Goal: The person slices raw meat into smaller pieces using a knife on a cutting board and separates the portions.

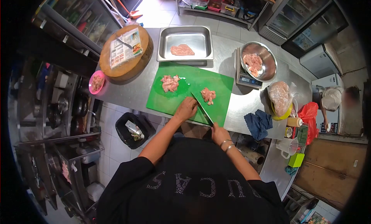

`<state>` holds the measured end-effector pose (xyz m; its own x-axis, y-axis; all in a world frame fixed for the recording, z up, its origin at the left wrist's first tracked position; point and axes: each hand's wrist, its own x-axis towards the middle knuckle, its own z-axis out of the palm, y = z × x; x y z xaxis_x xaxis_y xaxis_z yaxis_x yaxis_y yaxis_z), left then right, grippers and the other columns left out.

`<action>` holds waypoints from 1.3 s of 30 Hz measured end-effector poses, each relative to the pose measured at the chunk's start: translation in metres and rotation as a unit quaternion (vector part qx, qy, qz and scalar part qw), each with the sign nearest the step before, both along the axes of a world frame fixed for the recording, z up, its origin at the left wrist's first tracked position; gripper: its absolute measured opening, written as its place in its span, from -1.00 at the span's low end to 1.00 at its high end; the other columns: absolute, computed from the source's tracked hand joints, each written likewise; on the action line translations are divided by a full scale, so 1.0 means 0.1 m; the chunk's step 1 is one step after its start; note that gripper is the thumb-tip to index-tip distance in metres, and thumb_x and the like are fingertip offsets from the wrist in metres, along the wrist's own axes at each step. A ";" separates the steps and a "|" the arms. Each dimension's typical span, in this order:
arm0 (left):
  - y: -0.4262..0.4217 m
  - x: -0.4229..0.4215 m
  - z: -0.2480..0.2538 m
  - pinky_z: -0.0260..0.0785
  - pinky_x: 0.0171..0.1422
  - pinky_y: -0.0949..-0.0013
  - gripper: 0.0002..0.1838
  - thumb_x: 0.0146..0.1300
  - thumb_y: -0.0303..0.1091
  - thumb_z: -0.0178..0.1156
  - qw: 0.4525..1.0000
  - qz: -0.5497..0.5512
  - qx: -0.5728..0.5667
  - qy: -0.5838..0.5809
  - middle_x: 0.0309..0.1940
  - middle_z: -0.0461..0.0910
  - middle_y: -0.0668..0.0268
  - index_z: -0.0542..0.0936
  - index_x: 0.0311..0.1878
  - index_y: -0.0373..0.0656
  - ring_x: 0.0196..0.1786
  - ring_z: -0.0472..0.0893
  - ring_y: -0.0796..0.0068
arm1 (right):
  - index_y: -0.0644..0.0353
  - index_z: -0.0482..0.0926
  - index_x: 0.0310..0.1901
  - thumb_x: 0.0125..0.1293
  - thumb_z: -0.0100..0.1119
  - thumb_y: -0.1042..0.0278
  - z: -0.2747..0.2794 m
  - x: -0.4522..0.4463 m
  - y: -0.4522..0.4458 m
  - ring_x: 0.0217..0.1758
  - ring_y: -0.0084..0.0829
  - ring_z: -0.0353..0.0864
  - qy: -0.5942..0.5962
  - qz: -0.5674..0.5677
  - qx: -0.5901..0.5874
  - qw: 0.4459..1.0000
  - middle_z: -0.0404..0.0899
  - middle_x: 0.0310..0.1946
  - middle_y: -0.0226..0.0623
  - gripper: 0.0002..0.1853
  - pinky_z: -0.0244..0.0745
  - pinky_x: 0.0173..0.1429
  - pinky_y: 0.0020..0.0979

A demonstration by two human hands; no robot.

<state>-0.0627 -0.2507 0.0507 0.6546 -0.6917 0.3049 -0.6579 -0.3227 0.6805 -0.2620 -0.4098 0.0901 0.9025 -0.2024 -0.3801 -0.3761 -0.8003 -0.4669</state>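
A long, narrow metal knife point(202, 110) sits over the lower middle of a bright green rectangular cutting board point(164, 101), at the centre of the frame. Its long axis slants from lower right to upper left, with the tip pointing up and left and the handle end down and right. The right hand point(220, 134) wraps its fingers round the handle. The left hand point(188, 107) is just beside the blade near its tip, on the blade's left side, fingers bunched and bent down toward the board; they are small and partly hidden here, so I cannot tell whether they pinch anything.

A heap of pale pink cut meat point(170, 83) lies on the board's upper left, and a smaller pile of pink meat pieces point(208, 96) lies right of the knife tip. Above the board, a rectangular stainless-steel tray point(166, 35) holds a flat pink meat slab point(182, 50). At upper right, a round steel bowl point(270, 57) stands on a scale point(247, 80).
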 end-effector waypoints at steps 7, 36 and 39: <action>0.15 0.00 0.08 0.42 -0.05 0.05 -0.78 0.06 -0.56 0.30 0.999 -0.003 -0.029 0.018 -0.28 0.51 0.10 0.50 -0.22 -0.21 -0.14 0.54 0.01 | 0.23 0.43 -0.05 0.53 0.01 0.19 0.25 0.25 -0.07 -0.28 0.30 0.66 -0.016 -0.015 0.009 1.000 0.65 -0.41 0.24 -0.75 0.56 -0.16 0.20; 0.31 0.01 0.06 0.44 -0.02 0.03 -0.82 0.15 -0.50 0.30 0.999 0.015 -0.018 0.043 -0.22 0.55 0.08 0.60 -0.15 -0.19 -0.10 0.56 -0.02 | 0.23 0.41 -0.04 0.52 0.01 0.18 -0.21 0.53 0.11 -0.29 0.29 0.66 -0.039 0.033 0.036 0.998 0.65 -0.39 0.24 -0.74 0.55 -0.13 0.20; 0.52 0.25 -0.02 0.42 0.03 0.02 -0.83 0.18 -0.49 0.31 0.983 0.176 -0.049 0.016 -0.21 0.57 0.06 0.59 -0.16 -0.21 -0.08 0.55 -0.04 | 0.22 0.43 -0.05 0.52 0.02 0.17 0.00 0.44 0.05 -0.29 0.30 0.65 -0.053 -0.013 0.043 0.998 0.65 -0.39 0.23 -0.75 0.54 -0.12 0.21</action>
<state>-0.0375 -0.1985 0.0482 0.8585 -0.3892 0.3339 -0.4948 -0.4577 0.7387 -0.2178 -0.4051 0.0901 0.9333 -0.1962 -0.3007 -0.3411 -0.7460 -0.5719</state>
